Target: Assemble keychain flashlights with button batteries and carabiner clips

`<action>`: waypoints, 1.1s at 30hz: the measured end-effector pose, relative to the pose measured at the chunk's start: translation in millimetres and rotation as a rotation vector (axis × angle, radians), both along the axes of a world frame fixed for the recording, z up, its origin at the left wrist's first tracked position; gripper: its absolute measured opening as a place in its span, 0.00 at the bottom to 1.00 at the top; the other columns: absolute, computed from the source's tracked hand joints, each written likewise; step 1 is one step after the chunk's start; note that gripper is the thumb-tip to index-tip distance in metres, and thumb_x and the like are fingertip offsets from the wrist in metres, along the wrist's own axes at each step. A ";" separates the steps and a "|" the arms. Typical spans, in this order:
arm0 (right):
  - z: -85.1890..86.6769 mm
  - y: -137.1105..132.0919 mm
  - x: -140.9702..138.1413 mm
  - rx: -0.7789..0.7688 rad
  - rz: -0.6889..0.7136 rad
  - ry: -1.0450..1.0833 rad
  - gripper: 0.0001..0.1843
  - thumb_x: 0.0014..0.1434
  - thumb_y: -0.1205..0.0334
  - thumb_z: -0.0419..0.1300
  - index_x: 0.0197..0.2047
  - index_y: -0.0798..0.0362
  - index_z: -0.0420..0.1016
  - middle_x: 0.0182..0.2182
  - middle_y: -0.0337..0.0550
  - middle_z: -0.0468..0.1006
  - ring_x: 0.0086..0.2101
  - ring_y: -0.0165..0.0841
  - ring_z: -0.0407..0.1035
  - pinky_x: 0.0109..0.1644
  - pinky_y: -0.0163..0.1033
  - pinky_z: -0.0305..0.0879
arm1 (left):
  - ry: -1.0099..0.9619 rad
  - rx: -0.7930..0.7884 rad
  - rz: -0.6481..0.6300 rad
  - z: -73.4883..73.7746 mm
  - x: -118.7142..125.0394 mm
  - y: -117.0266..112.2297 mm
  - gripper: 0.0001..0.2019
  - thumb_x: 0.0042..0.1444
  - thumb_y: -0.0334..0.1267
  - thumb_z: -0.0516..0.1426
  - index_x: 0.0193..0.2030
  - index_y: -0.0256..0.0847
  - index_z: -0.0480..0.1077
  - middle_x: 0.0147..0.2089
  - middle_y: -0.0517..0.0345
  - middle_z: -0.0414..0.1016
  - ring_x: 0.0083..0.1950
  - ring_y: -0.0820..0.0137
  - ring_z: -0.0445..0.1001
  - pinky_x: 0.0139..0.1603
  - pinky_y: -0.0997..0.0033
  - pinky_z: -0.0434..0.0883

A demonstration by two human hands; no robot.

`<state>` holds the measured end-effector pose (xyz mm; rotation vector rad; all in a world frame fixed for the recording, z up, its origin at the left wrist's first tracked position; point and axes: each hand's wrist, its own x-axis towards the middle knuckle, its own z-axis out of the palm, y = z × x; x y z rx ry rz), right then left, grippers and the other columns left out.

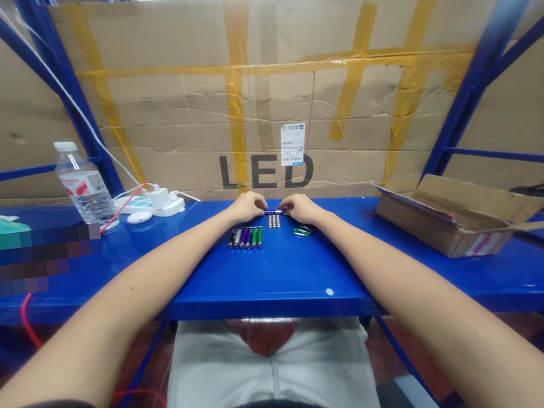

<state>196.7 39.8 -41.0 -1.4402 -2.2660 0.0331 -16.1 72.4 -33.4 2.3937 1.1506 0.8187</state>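
Observation:
A slim purple tube [273, 212], which looks like a mini flashlight, spans the gap between my two hands near the back of the blue table. My left hand [248, 205] is closed, its fingertips on the tube's left end. At the right end, my right hand [300, 207] pinches the tube, partly hiding it. Just below the tube, small silver button cells [274, 221] stand in neat rows. A line of similar short tubes [245, 238] in black, silver, purple and green lies below my left hand. Green clips or loops [302, 231] lie beside my right wrist.
An open cardboard box [451, 226] sits on the right. To the left stand a water bottle [84, 186] and a white power strip [167, 206] with cables. A large taped cardboard sheet [185, 129] closes off the back, between blue metal posts [466, 97].

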 end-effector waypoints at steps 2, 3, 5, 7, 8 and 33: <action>1.1 -1.9 0.3 -0.004 0.000 0.004 0.21 0.54 0.76 0.57 0.48 0.54 0.83 0.43 0.48 0.83 0.43 0.38 0.75 0.48 0.36 0.66 | 0.000 -0.005 -0.003 0.1 -1.1 0.6 0.11 0.44 0.27 0.62 0.36 0.38 0.79 0.38 0.53 0.82 0.41 0.65 0.78 0.45 0.67 0.72; 1.8 -2.9 0.5 -0.010 -0.004 0.007 0.21 0.54 0.76 0.58 0.48 0.55 0.83 0.43 0.48 0.83 0.43 0.38 0.75 0.48 0.36 0.67 | 0.003 -0.004 -0.003 0.5 -1.8 0.8 0.11 0.44 0.28 0.62 0.37 0.38 0.79 0.39 0.53 0.82 0.41 0.65 0.78 0.46 0.67 0.72; 2.8 -4.5 1.7 -0.036 -0.016 0.023 0.21 0.54 0.76 0.58 0.48 0.55 0.83 0.42 0.49 0.83 0.42 0.37 0.76 0.48 0.36 0.67 | 0.010 0.007 0.003 2.6 -4.0 0.4 0.11 0.45 0.30 0.61 0.38 0.38 0.79 0.39 0.53 0.82 0.42 0.65 0.78 0.46 0.66 0.72; 3.3 -5.1 3.6 -0.071 -0.022 0.045 0.21 0.54 0.76 0.58 0.49 0.55 0.82 0.43 0.48 0.83 0.42 0.36 0.76 0.48 0.35 0.67 | 0.007 0.030 0.006 6.4 -8.2 -1.4 0.11 0.46 0.31 0.61 0.39 0.39 0.79 0.39 0.53 0.81 0.41 0.64 0.77 0.46 0.66 0.71; 3.4 -5.0 4.7 -0.086 -0.023 0.058 0.22 0.54 0.77 0.58 0.50 0.55 0.82 0.43 0.48 0.83 0.43 0.36 0.76 0.49 0.34 0.68 | 0.004 0.043 0.004 9.0 -11.0 -2.8 0.10 0.47 0.32 0.61 0.38 0.39 0.79 0.38 0.53 0.81 0.41 0.64 0.77 0.46 0.65 0.71; -3.1 -0.3 -11.0 -0.007 -0.117 0.019 0.12 0.59 0.67 0.60 0.44 0.54 0.84 0.42 0.49 0.83 0.42 0.37 0.75 0.46 0.35 0.66 | 0.225 0.139 -0.025 1.3 -6.3 7.1 0.13 0.57 0.35 0.56 0.45 0.41 0.81 0.49 0.52 0.82 0.52 0.61 0.78 0.56 0.68 0.68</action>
